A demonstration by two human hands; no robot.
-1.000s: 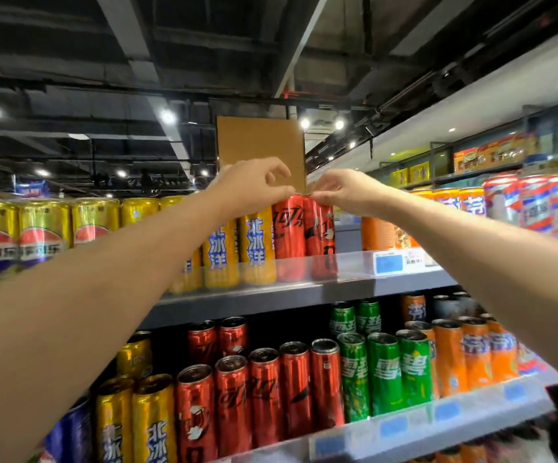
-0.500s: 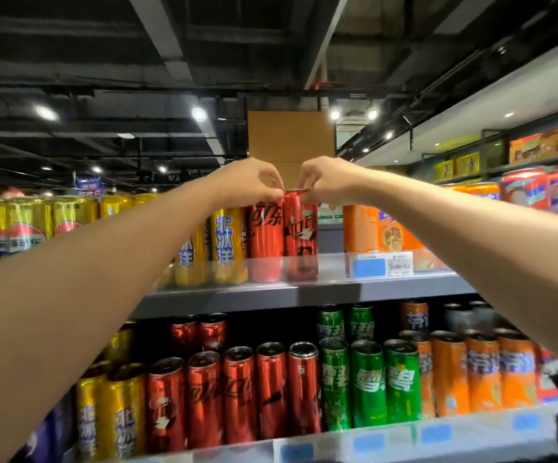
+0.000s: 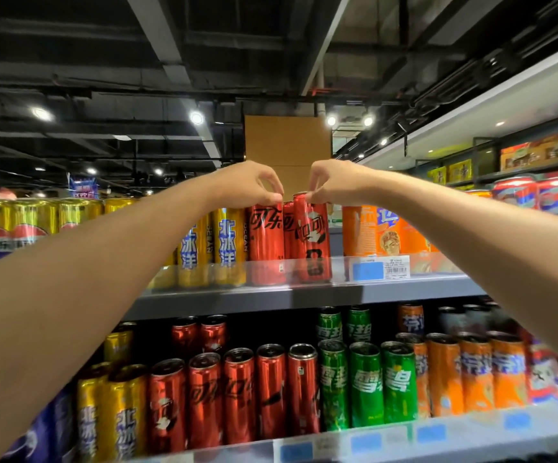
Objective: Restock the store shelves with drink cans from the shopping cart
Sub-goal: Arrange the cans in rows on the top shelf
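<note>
The left hand (image 3: 249, 183) pinches the rim of a tall red aluminium cola can (image 3: 265, 242); the right hand (image 3: 332, 182) pinches its red neighbour (image 3: 312, 235). Both stand on the grey upper shelf (image 3: 304, 292), right of yellow cans (image 3: 227, 245). They should be pushed upright, labels forward, flush together.

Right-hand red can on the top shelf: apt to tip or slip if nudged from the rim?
Probably tippy: the red can is tall and slim, and the right hand pinches only its top rim. Its glossy wall looks slippery. It likely stays stiff; the clear front rail and the neighbouring red can should limit a fall.
</note>
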